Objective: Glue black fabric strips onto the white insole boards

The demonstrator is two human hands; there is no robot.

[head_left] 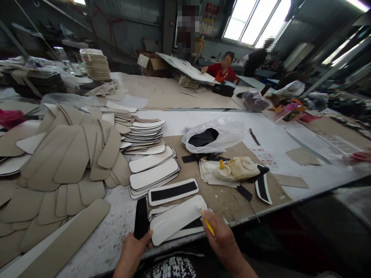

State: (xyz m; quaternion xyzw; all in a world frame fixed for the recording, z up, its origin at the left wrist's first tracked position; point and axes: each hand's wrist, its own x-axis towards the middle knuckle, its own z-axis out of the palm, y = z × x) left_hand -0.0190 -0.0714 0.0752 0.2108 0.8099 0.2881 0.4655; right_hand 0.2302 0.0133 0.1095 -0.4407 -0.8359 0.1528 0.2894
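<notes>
My left hand (135,247) is closed on a black strip (141,218) that stands up from its fingers, with its fingertips beside the left end of a white rounded piece (176,222). That piece lies on a small pile at the table's front edge. My right hand (220,235) grips a yellow-handled brush (208,227), its tip on the right end of the white piece. Just behind lies a white piece with a black strip on it (174,192). A stained glue container (237,169) rests on papers to the right.
Beige pieces (69,154) spread over the left side. Stacks of white pieces (153,170) stand behind the pile. A plastic bag with black material (214,135) lies mid-table. A person in red (222,71) is at the far table.
</notes>
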